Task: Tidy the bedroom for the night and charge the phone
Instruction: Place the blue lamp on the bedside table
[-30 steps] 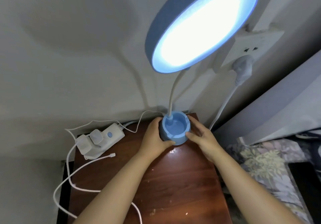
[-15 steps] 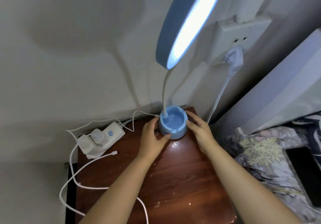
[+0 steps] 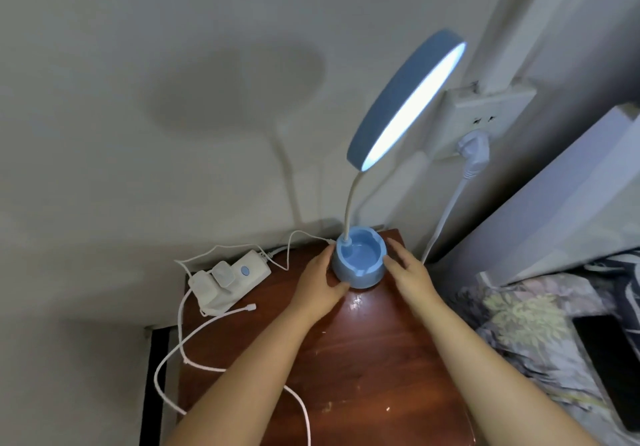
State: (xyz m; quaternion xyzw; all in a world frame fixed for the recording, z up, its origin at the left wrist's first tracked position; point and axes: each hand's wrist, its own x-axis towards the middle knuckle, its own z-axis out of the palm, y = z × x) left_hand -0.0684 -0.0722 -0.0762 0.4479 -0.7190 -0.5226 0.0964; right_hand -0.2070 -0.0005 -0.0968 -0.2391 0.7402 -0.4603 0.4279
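Observation:
A blue desk lamp stands lit at the back of the wooden nightstand [image 3: 363,359]. Its round base [image 3: 360,265] sits under a white gooseneck, and its head [image 3: 405,99] is tilted toward the right. My left hand [image 3: 317,293] cups the base's left side, with the thumb against its front. My right hand [image 3: 410,277] is just right of the base with its fingers spread, a sliver apart from it. A dark phone [image 3: 613,362] lies on the flowered bedding at the right edge. The free end of the white charging cable [image 3: 250,306] rests on the nightstand's left side.
A white power strip [image 3: 230,281] with plugs in it lies at the nightstand's back left, its cables looping over the left edge. A wall socket [image 3: 485,113] holds a white plug [image 3: 474,149] behind the lamp. Flowered bedding [image 3: 526,321] lies right of the nightstand.
The lamp head has turned from facing me to edge-on, toward the right. My right hand has eased off the base. The view has drawn back from the lamp.

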